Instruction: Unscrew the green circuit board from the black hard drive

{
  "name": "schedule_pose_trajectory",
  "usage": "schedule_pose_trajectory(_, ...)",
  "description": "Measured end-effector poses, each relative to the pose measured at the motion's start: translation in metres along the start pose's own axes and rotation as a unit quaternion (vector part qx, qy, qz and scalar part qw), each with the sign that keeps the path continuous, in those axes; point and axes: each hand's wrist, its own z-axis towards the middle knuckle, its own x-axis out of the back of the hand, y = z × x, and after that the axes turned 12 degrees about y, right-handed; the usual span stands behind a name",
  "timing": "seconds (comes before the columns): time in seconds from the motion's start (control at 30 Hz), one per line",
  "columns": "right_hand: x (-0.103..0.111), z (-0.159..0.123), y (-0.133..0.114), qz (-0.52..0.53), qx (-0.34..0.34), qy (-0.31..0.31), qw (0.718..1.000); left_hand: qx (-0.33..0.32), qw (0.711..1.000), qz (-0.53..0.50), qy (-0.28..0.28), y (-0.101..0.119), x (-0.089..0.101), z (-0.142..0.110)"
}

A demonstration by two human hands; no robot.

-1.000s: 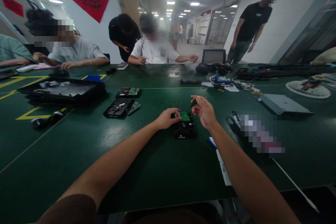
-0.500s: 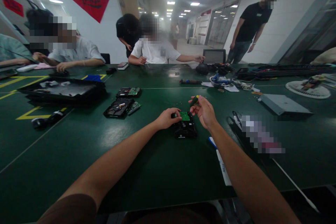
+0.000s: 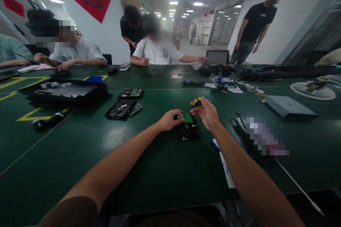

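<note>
A black hard drive (image 3: 188,132) with a green circuit board (image 3: 186,117) lies on the dark green table in front of me. My left hand (image 3: 172,120) grips the drive's far left side, thumb at the edge of the board. Above the board's right side, my right hand (image 3: 207,113) is closed around the yellow and dark handle of a screwdriver (image 3: 197,102). The screwdriver's tip is too small to make out. Just beyond the drive lie several tiny screws (image 3: 181,105).
To the left are an opened drive case (image 3: 120,109), a loose circuit board (image 3: 136,109), another drive (image 3: 130,93) and a black tray (image 3: 64,90). A grey metal box (image 3: 290,105) and a white-blue strip (image 3: 226,170) lie right. Co-workers sit across the table.
The screwdriver handle has turned in my right fingers, showing more yellow. My left hand and the hard drive stay put. A person in black at the back has shifted slightly right.
</note>
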Motion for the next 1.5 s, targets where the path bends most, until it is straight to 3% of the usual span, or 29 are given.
schedule_pose_trajectory(1.5,-0.0003,0.0005,-0.0026,-0.011,0.023,0.028,0.999,-0.002,1.000,0.017,-0.009,0.0007,0.0005,0.0016)
